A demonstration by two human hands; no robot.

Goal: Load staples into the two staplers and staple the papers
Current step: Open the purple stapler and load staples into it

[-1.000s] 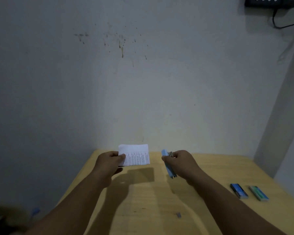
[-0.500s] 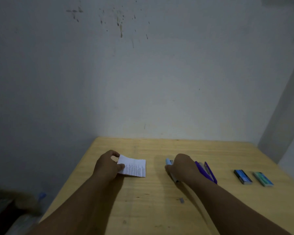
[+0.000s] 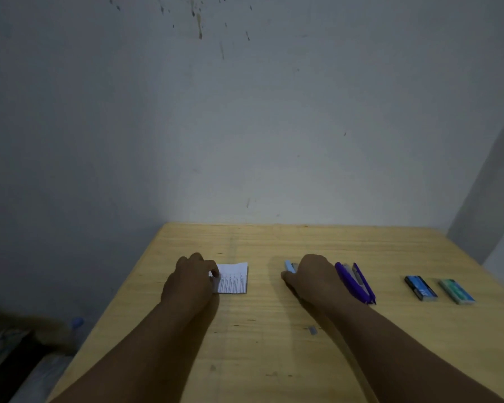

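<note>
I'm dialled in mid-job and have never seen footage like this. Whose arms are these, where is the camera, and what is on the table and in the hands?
There is no machine here: these are a person's two bare arms, filmed by one wide-angle camera on their head, looking forward and down.

The surface is a wooden table against a grey wall. The left hand pinches the edge of a small printed paper lying on the table. The right hand covers a light blue stapler; only its tip shows, so its grip cannot be judged.

Beside that hand lies a purple stapler, swung open. Further right are two small boxes, likely staples: a dark blue box and a teal box. A small grey bit lies nearer the person.
</note>
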